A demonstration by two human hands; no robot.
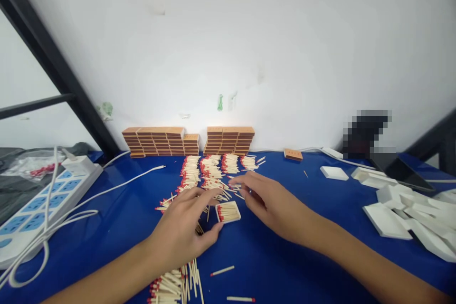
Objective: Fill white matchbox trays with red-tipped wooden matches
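A small white matchbox tray (228,212) lies on the blue table, filled with red-headed matches (225,212). My left hand (190,225) is at the tray's left side, thumb and forefinger spread apart by its corners; whether they touch it I cannot tell. Just right of and behind the tray, my right hand (269,199) hovers with bent fingers apart, tips over loose matches (237,192). Rows of piled matches (210,167) stretch behind both hands. More matches (171,287) lie below my left forearm, partly hidden by it.
Stacked matchboxes (160,140) and a second stack (231,138) line the wall. A single matchbox (293,154) lies right of them. White empty trays (409,213) heap at the right. On the left are a power strip (46,209) and white cables (117,189).
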